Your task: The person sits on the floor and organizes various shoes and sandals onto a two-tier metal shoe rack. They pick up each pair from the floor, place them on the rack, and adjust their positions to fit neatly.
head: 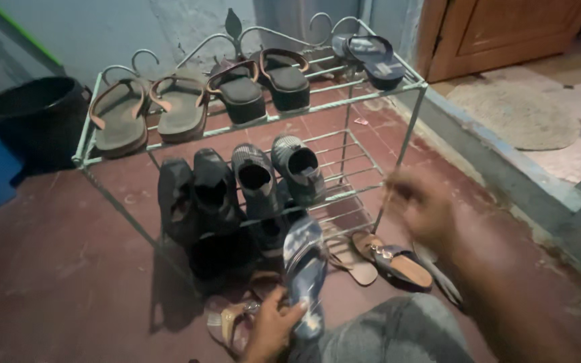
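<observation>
Left hand [272,327]: it holds a blue flip-flop [305,269] by the heel end, fingers curled round the edge. The toe points up at the rack, so the flip-flop sits low, in front of the bottom shelf.
Right hand [419,210]: it is up in the air near the right leg of the rack. It is blurry, so I cannot tell if it is open or closed. Nothing shows in it.
Bucket [38,114]: black, on the floor, far left, just beside the rack.
Rack [250,124]: thin metal bars, so shoes can rest across them in rows.
Top shelf: brown sandals [149,111] lie flat on the left, black sandals [263,84] in the middle, and another blue flip-flop [371,60] on the right end, alone.
Middle shelf: dark shoes [200,191] and striped shoes [280,168] stand side by side, toes tipped down, openings facing up.
Floor: a brown sandal [393,259] lies loose by the rack's right leg, and a tan sandal [230,323] lies just beside the left hand.
Mat [519,114]: round, far right, near the wooden door [499,30].
</observation>
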